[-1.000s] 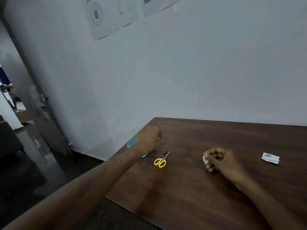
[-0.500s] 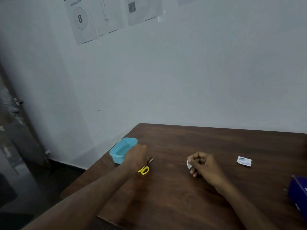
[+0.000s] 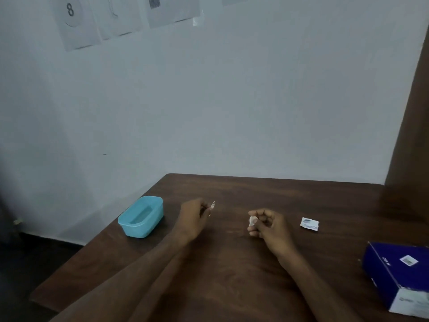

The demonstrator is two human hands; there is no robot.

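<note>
My left hand point(image 3: 193, 217) is curled round the small scissors point(image 3: 212, 206); only the metal blade tips stick out past the fingers, and the yellow handles are hidden inside the hand. My right hand point(image 3: 267, 225) rests on the brown table point(image 3: 232, 275) with its fingers curled, pinching a small white packet point(image 3: 251, 221) at its left side. A second small white sachet point(image 3: 309, 224) lies flat on the table to the right of that hand.
A light blue plastic tub point(image 3: 141, 217) stands near the table's left edge, just left of my left hand. A dark blue box point(image 3: 399, 274) sits at the right edge. Behind the table is a white wall with paper sheets point(image 3: 79, 22) taped up.
My left hand moved from the blue tub to the scissors and took hold of them, lifting them off the table. The view turned right, bringing the blue box in. My right hand stayed put.
</note>
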